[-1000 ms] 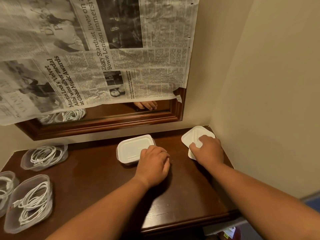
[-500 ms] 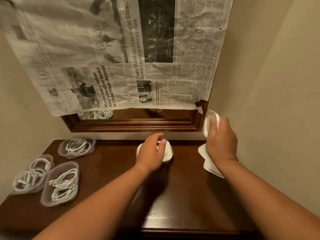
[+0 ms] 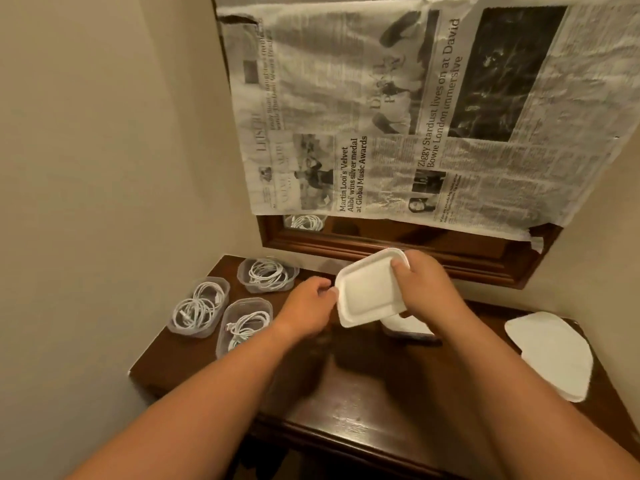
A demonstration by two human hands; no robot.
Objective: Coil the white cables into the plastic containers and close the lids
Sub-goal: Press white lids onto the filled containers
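Three clear plastic containers stand open at the table's left, each with a coiled white cable inside: one at the back [image 3: 268, 274], one at the far left [image 3: 199, 306], one in front [image 3: 244, 325]. I hold a white lid [image 3: 369, 291] tilted above the table. My right hand [image 3: 424, 289] grips its right side with the thumb on top. My left hand [image 3: 308, 306] pinches its left edge. Another white lid [image 3: 412, 325] lies on the table, partly hidden under my right hand.
A dark wooden table [image 3: 381, 393] fills a wall corner. More white lids [image 3: 550, 355] are stacked at its right edge. A wood-framed mirror [image 3: 398, 244] covered with newspaper [image 3: 415, 116] hangs behind. Walls close in on the left and right.
The lid has come up off the table into both hands, nearer the containers. My right hand left the lids by the right wall. The view swung left.
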